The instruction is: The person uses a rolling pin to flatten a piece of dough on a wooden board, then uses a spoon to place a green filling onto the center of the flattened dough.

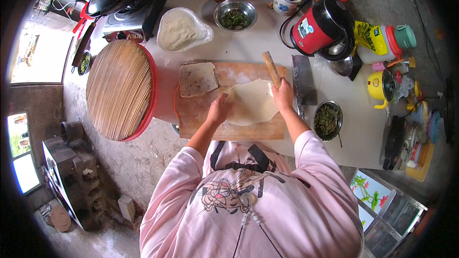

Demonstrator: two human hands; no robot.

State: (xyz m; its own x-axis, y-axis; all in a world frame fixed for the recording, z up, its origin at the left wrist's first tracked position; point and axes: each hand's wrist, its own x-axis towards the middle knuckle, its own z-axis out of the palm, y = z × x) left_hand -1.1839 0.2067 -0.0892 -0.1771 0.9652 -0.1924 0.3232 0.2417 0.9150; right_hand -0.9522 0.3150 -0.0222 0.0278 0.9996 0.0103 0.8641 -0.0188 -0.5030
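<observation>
A thin, roughly round sheet of dough [249, 105] spreads over the wooden board [229, 134] in front of me. My left hand [219, 109] grips the sheet's left edge between thumb and fingers. In my right hand [283, 95] is a wooden rolling pin [271, 68], angled up and away from me, and that hand also touches the sheet's right edge. At the board's far left lies a squarish flat dough piece [198, 79] with dark specks showing through. A broad-bladed cleaver [304, 79] rests just right of the board.
A round reed lid [118, 91] on a red basin stands at left. Beyond the board are a bag of flour [177, 30] and a steel bowl of chopped greens [233, 19]. A red kettle [312, 30] and a bowl of green filling with a spoon [327, 122] are at right.
</observation>
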